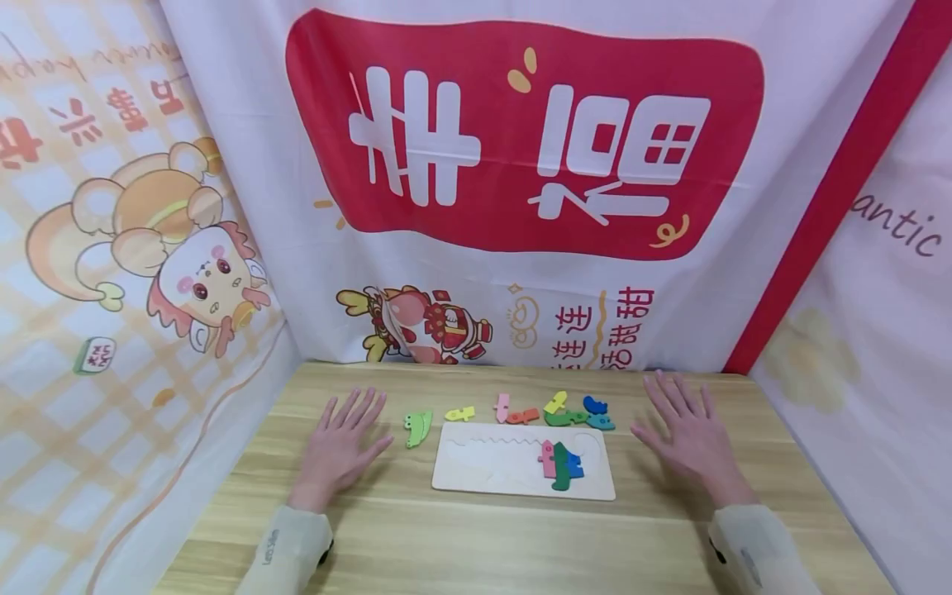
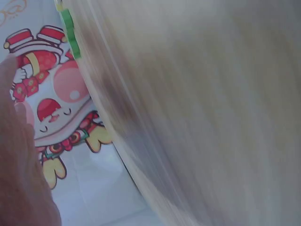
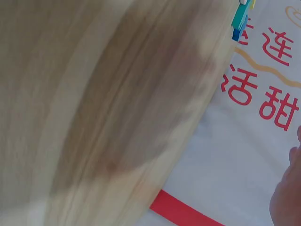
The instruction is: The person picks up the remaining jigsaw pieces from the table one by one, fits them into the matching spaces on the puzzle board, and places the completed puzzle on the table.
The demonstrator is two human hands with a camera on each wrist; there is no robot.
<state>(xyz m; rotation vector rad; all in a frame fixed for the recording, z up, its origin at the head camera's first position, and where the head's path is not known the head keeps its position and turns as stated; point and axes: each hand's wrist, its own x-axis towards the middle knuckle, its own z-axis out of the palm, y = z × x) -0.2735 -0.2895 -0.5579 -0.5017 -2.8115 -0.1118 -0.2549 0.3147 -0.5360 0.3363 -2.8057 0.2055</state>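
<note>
Head view: The board (image 1: 483, 475) lies flat on the surface (image 1: 476, 537), between the hands. Three pieces rest in a cluster on its right part: pink (image 1: 548, 459), dark green (image 1: 561, 468) and blue (image 1: 576, 467). The other pieces lie loose just beyond the board's far edge, except the light-green piece (image 1: 418, 428), which is to its left, nearest the left grip (image 1: 338, 446). The right grip (image 1: 690, 434) is nearest the teal piece (image 1: 601, 421). Both grips are released: fingers straight and spread, nothing held.

Handling, as judged: the pieces appear thin, light and stiff, probably painted wood; smooth faces may slide under the fingertips. Take each by its opposite side edges, with thumb and forefinger. Narrow tips and tabs look the likeliest to chip; avoid levering on them. The board appears rigid and light; hold it at a bare left corner or by its two short edges, and keep it level so that the cluster does not slide.

Left wrist view: the hand shows only in part, at the left border; a green block edge stands near the surface's edge. Contact between hand and surface cannot be confirmed.

Right wrist view: only part of the hand shows, at the right border; teal and blue edges appear at the top.
</note>
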